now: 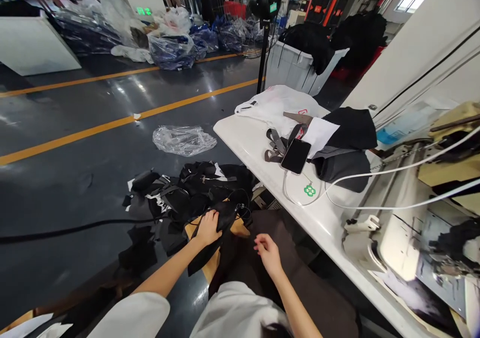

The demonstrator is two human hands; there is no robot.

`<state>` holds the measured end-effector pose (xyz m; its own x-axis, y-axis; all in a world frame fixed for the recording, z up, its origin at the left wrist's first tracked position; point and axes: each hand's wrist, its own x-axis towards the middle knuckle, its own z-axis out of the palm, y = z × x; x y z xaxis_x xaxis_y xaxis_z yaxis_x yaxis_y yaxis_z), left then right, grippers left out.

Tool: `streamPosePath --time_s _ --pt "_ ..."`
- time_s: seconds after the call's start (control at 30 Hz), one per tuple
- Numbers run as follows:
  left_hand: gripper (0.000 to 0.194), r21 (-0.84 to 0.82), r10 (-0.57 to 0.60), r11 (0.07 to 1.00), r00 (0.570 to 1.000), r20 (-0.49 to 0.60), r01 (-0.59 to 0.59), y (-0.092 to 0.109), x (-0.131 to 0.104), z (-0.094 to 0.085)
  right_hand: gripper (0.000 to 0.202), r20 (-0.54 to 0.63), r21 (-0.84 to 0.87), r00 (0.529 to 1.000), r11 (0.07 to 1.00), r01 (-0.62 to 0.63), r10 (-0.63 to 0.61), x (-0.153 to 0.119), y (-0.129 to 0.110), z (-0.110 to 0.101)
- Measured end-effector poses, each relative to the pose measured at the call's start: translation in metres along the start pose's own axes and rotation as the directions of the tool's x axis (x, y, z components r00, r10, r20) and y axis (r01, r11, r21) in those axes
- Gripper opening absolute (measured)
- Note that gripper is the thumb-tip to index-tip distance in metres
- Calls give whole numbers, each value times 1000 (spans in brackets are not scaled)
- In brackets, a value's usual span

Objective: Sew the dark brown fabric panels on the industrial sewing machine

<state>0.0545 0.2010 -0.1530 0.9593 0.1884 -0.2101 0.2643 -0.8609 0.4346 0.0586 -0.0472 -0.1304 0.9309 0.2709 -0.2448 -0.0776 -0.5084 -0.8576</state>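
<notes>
My left hand (209,228) is closed on black cloth (226,215) that lies over a wooden bench (212,265). The fingers press down on the fabric, and its lower end hangs past the bench's edge. My right hand (268,253) is in the air above the dark brown cloth (277,228) across my lap. Its fingers are loosely curled and a little apart, and I see nothing in them. Beyond the bench, a heap of black fabric pieces (176,193) with white scraps is piled on the floor.
To the right, a white table (240,133) carries a phone (296,156) with a white cable, grey straps, dark folded cloth (352,128), a white plastic bag (277,103) and a sewing machine (401,243). A fan (264,0) stands behind. Clear plastic (183,140) lies on the floor.
</notes>
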Motion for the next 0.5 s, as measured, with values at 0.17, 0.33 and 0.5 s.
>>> streamPosePath --time_s 0.17,0.33,0.5 --pt "11 -198 -241 956 965 -101 218 -11 -45 3 70 254 -410 946 863 295 -203 45 -42 59" --pt "20 -466 -524 784 840 -144 410 -66 -34 3 82 651 -531 713 514 674 -261 102 -61 104" --pt "32 -669 -578 595 815 28 445 -89 7 9 51 802 -487 555 299 821 -221 127 -64 126"
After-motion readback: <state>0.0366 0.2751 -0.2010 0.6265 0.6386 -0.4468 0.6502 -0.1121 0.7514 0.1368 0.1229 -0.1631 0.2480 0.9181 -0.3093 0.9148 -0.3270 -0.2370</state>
